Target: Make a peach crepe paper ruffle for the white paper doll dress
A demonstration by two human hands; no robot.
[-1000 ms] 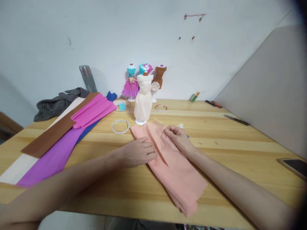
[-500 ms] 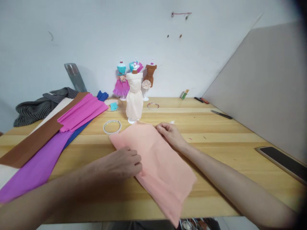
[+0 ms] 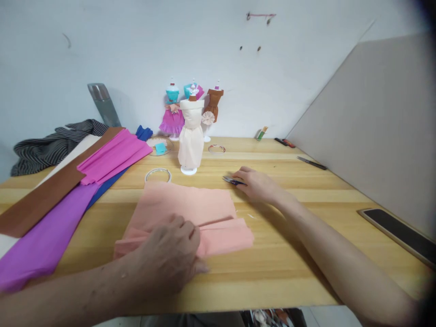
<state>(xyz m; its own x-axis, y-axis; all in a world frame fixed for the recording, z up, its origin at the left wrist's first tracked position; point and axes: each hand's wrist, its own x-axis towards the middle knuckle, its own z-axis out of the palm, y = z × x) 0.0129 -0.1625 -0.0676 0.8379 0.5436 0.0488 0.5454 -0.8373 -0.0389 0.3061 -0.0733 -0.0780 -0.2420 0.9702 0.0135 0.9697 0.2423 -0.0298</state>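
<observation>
A sheet of peach crepe paper (image 3: 184,200) lies on the table before me, its near part folded over toward me. My left hand (image 3: 170,250) is closed on its near edge, the fingers curled into the gathered paper. To the right of the sheet my right hand (image 3: 255,184) has its fingers around small thread snips (image 3: 233,180), whose blades point left. The snips are at the table top, and their handles are partly hidden under the fingers. Past the paper stands a small dress form in a cream dress (image 3: 191,136).
Coloured crepe paper strips (image 3: 68,181) and a striped cloth (image 3: 57,145) lie at the left, near a tilted flask (image 3: 104,104). Tape rolls (image 3: 158,170) and more small dress forms (image 3: 172,113) stand behind. A phone (image 3: 398,231) and a pen-like cutter (image 3: 311,162) lie at the right.
My right hand has let go of the peach crepe paper and closed on the thread snips. The paper has turned and come down flatter, with its near part folded; my left hand moved nearer.
</observation>
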